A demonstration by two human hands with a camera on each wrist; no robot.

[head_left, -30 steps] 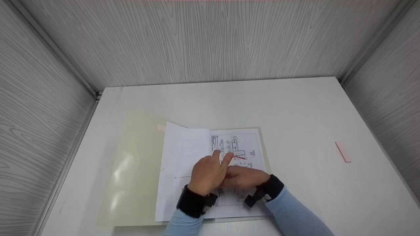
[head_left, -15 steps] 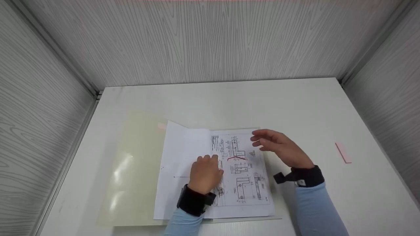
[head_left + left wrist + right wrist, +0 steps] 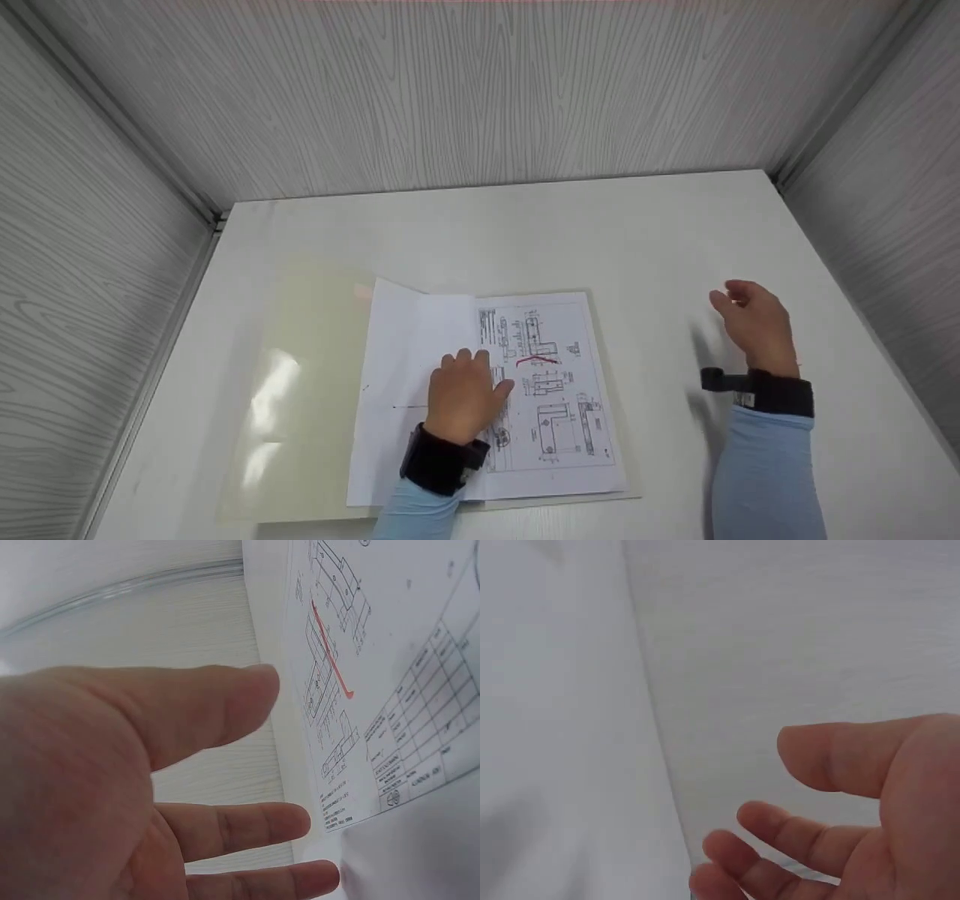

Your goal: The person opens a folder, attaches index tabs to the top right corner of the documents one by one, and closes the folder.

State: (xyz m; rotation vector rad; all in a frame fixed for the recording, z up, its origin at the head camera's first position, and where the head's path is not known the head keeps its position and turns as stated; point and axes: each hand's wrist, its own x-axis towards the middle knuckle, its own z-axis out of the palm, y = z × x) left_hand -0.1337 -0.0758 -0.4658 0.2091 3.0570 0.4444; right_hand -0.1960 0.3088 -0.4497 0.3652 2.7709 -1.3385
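My left hand (image 3: pixel 463 396) lies over the inner part of a turned white page (image 3: pixel 409 337), near the fold of an open document folder. Its fingers and thumb (image 3: pixel 225 701) stretch out straight in the left wrist view, fingertips close to the paper. Right of it shows a sheet with technical drawings (image 3: pixel 559 390), crossed by a bent red line (image 3: pixel 331 649). Out to the right, my right hand (image 3: pixel 757 330) hovers over the table with its thumb and fingers (image 3: pixel 742 847) loosely bent and nothing between them. The pink strip seen there earlier is hidden behind this hand.
The folder's yellowish translucent cover (image 3: pixel 300 405) lies spread to the left and reflects light. A pale pink tab (image 3: pixel 363 291) shows by the turned page's upper corner. Grey wood-grain panels (image 3: pixel 480 97) enclose the white table (image 3: pixel 637 225) at the back and both sides.
My right hand has left the drawing sheet beside my left hand and swung right, now over where the pink strip lay. My left hand has stayed on the page, its thumb now spread outward.
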